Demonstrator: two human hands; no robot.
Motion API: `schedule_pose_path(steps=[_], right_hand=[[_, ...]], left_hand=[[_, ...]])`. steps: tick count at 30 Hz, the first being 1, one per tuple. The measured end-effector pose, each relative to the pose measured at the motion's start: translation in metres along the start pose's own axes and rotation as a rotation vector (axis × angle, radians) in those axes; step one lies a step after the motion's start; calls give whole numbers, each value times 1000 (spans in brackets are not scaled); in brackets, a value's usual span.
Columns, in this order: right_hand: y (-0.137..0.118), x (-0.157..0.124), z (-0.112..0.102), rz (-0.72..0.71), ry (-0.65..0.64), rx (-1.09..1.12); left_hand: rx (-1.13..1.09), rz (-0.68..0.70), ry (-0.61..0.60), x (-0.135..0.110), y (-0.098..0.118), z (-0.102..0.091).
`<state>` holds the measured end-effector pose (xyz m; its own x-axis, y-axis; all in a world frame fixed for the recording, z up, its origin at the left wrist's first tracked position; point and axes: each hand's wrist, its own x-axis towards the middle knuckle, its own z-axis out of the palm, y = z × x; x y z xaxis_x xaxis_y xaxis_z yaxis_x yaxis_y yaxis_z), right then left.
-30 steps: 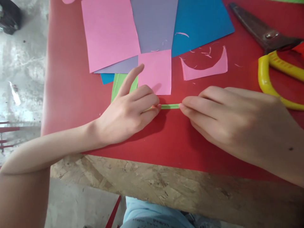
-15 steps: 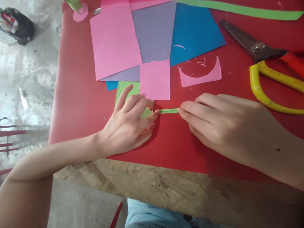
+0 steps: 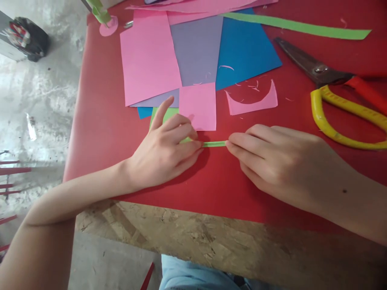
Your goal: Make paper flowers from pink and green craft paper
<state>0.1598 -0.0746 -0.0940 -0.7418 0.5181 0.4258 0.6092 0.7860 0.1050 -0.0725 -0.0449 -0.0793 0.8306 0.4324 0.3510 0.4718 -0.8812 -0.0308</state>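
A narrow folded strip of green paper (image 3: pixel 214 143) spans the gap between my two hands, just above the red tabletop. My left hand (image 3: pixel 172 145) pinches its left end between thumb and fingertips, with one finger raised. At the other end, the fingers of my right hand (image 3: pixel 272 157) are pressed together on the strip. Partly covered by my left hand lies a green sheet (image 3: pixel 169 114). A small pink square (image 3: pixel 198 106) rests right behind the strip, and a curved pink offcut (image 3: pixel 254 105) lies beyond my right fingertips.
Large scissors (image 3: pixel 320 70) with yellow and red handles lie open at the right. Pink (image 3: pixel 151 60), purple (image 3: pixel 196 48) and blue sheets (image 3: pixel 248 48) overlap at the back, near a long green strip (image 3: pixel 302 27). A pink-based paper piece (image 3: pixel 108 26) stands at the far left corner.
The view has shifted slightly, so the table's things appear lower. My left thumb and fingers have closed together on the strip's end; my right hand keeps its hold.
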Motion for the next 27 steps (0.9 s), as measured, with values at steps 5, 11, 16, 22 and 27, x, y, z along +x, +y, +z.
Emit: schedule_pose_path(steps=[5, 11, 16, 22, 27], right_hand=[[1, -2, -1, -23, -25, 11], [0, -2, -2, -59, -42, -25], [-1, -3, -2, -57, -50, -25], [6, -8, -6, 76, -10, 96], [15, -16, -11, 148, 0, 130]], left_hand=[[30, 36, 23, 10, 5, 11], [218, 73, 136, 6, 21, 21], [294, 113, 135, 6, 22, 18], [169, 100, 35, 18, 14, 10], [58, 120, 33, 25, 7, 8]])
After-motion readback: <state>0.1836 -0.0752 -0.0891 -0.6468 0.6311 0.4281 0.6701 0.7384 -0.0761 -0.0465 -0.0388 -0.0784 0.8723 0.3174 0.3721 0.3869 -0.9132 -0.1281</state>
